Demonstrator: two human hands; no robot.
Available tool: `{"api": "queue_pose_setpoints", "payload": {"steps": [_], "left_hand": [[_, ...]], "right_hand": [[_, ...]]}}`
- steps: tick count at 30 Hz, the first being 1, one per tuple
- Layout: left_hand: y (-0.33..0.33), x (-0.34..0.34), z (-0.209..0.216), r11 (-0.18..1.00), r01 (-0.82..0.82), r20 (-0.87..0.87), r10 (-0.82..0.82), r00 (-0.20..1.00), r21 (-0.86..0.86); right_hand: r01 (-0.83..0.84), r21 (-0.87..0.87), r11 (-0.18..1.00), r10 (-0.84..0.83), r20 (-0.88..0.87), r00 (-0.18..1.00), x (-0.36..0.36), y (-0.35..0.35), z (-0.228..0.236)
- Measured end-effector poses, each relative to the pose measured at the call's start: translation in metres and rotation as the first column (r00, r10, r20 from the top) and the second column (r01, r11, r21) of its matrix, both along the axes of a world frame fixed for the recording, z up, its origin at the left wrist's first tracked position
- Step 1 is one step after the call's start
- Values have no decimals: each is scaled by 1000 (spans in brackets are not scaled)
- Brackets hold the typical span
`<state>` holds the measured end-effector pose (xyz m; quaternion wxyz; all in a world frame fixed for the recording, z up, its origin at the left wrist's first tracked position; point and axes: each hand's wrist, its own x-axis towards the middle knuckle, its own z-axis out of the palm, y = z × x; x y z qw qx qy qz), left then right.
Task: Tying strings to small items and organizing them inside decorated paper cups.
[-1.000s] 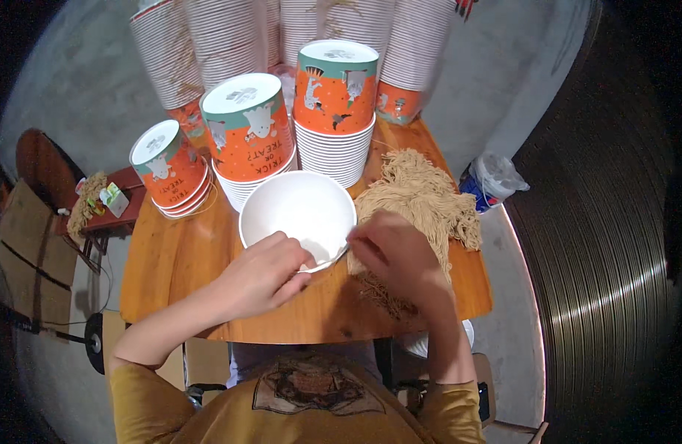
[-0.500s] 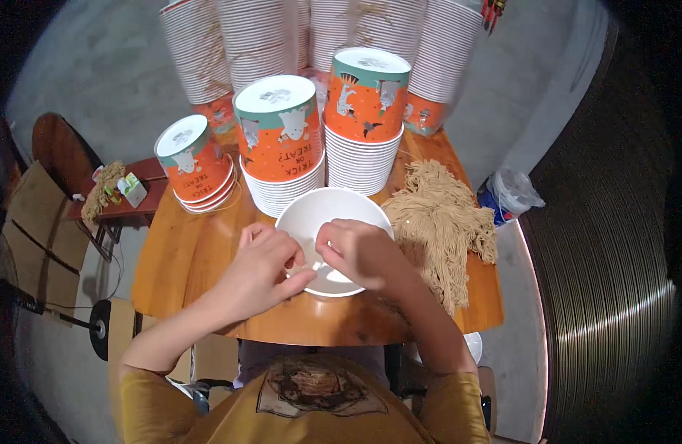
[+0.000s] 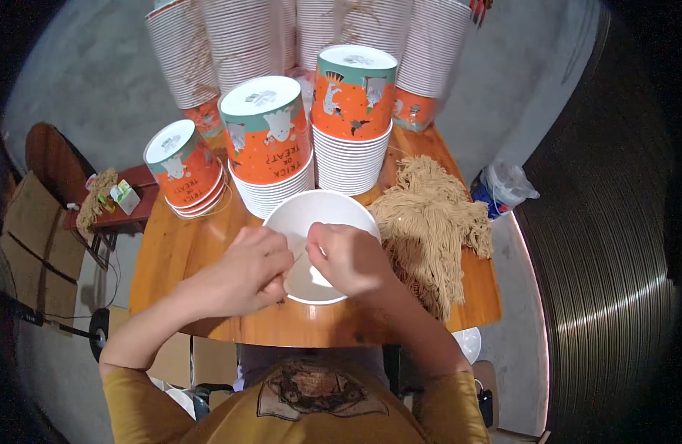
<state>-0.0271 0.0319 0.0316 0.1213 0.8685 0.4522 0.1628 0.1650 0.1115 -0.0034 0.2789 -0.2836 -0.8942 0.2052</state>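
A white-lined paper bucket [image 3: 322, 211] stands mouth up near the front of the wooden table. Over its left rim, my left hand [image 3: 256, 266] is closed, fingers curled. My right hand [image 3: 348, 259] is closed in a pinch above the opening, hiding part of the inside. What looks like a thin pale cord [image 3: 299, 254] runs faintly between the two hands; its ends are hidden by my fingers. Just right of the bucket lies a heap of tan cords [image 3: 426, 233].
Upside-down orange bucket stacks stand behind: a short one [image 3: 185, 166] at left, a taller one [image 3: 267, 140] mid-table, another [image 3: 355, 103] beside it. Tall wrapped stacks [image 3: 241, 44] line the back. A red bench [image 3: 133, 200] is at left, a lidless pail [image 3: 504, 189] at right.
My left hand has closed from spread fingers and drawn slightly left. The right hand stays over the bucket. The whole view has shifted a little.
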Motion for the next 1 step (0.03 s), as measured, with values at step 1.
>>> {"api": "queue_pose_setpoints", "payload": {"steps": [1], "left_hand": [[1,1,0,1000,1,-1,-1,1000,-2]], "right_hand": [[1,-2,1000,-1,-1,1000,1,0,0]]}}
